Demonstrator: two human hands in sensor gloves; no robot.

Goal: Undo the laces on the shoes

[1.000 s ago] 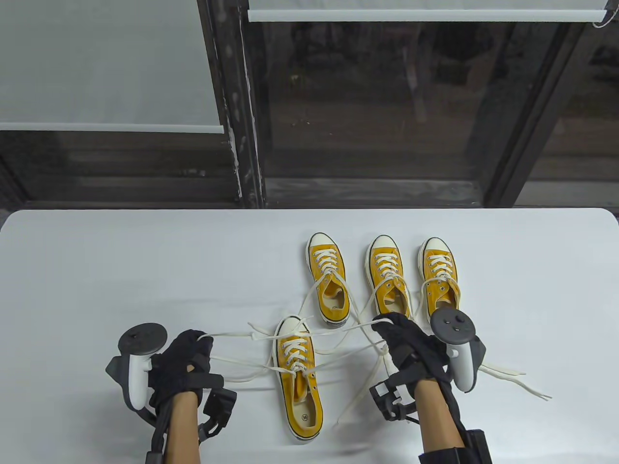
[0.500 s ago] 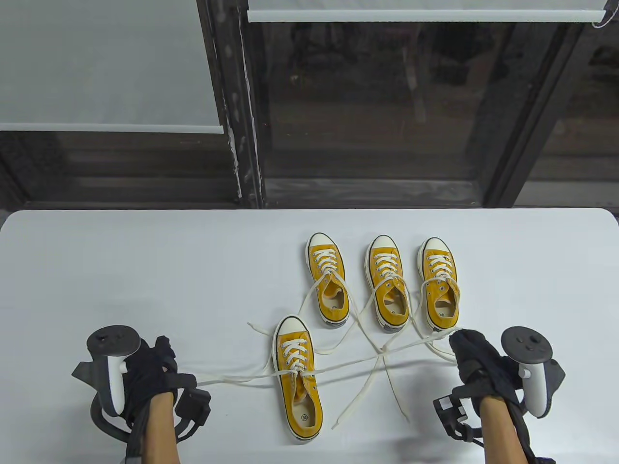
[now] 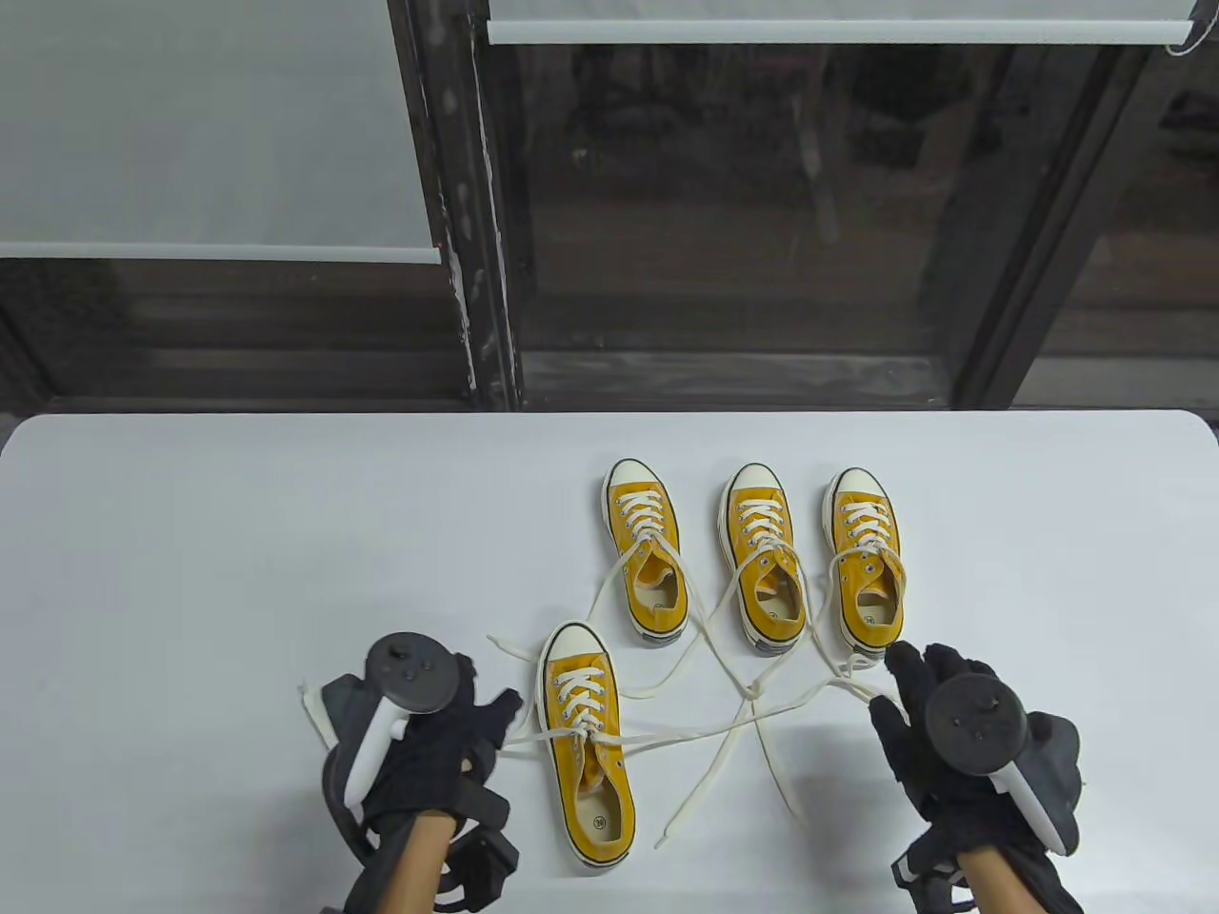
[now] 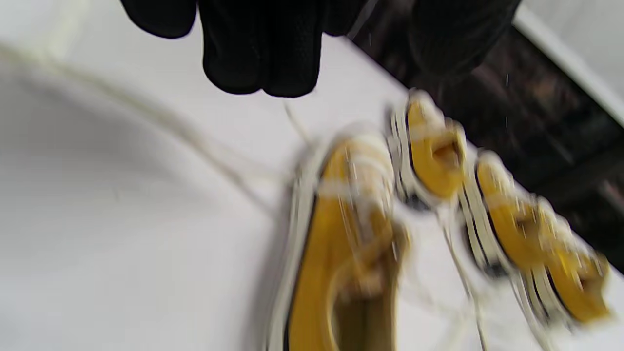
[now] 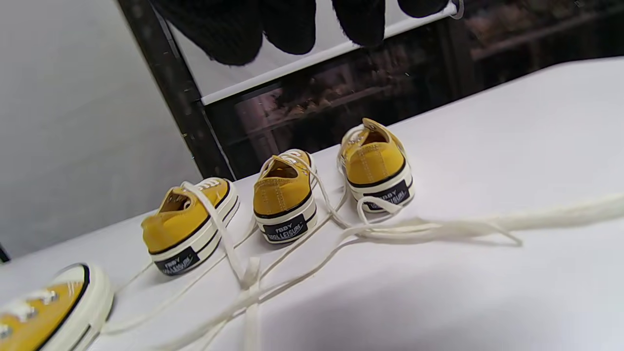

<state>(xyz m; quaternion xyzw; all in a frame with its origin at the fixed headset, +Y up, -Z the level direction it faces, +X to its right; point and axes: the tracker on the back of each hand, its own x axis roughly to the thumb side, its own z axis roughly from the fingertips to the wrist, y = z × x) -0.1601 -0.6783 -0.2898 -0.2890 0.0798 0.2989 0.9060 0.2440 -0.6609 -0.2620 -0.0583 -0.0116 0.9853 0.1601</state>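
Four yellow canvas shoes with white laces stand on the white table (image 3: 190, 571). The near shoe (image 3: 586, 752) has loose laces (image 3: 724, 728) running out to both sides. My left hand (image 3: 495, 728) hovers just left of this shoe, over its left lace. The blurred left wrist view (image 4: 360, 58) does not show whether it holds the lace. My right hand (image 3: 900, 685) has its fingers spread beside the right lace end, which lies on the table (image 5: 438, 226). The near shoe also shows in the left wrist view (image 4: 341, 243).
Three shoes stand in a row behind, toes pointing away: left (image 3: 648, 562), middle (image 3: 762, 562), right (image 3: 867, 562). Their untied laces cross on the table between the row and my hands. A dark window frame runs past the far table edge.
Both hands pulled the near shoe's laces outward and the bow came undone. The left hand then moved back right to the shoe. The right hand opened and the laces went slack.
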